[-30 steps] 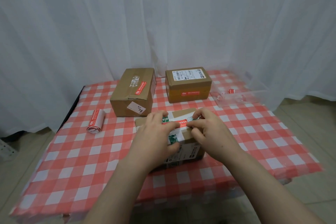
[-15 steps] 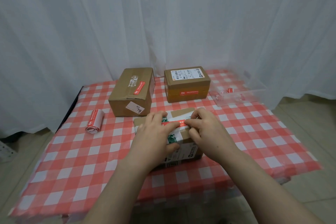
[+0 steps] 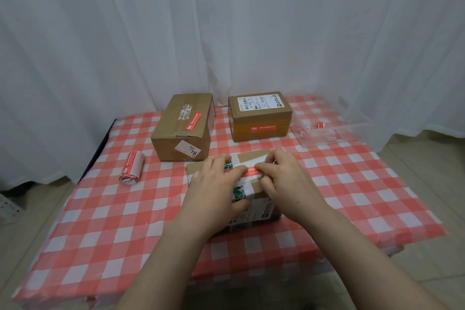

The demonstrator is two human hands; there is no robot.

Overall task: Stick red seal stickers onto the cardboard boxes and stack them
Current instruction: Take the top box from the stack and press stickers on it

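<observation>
From the head view, two of the three boxes look finished: the left box at the back has a top seal running slantwise, and the right box has a front seal across its seam. The near box sits in the middle of the table, in front of those two and apart from them, with the sticker lying across its top over white tape. The left hand lies across the box, fingers nearly straight and pressing the sticker's left part, thumb on the front face. The right hand has its fingers curled and seems to pinch the sticker's right end. So the third sealing is probably at the press-down stage. No box stands on another, so the stacking is all left to do. A roll of stickers lies at the left, and a clear tray at the far right.
</observation>
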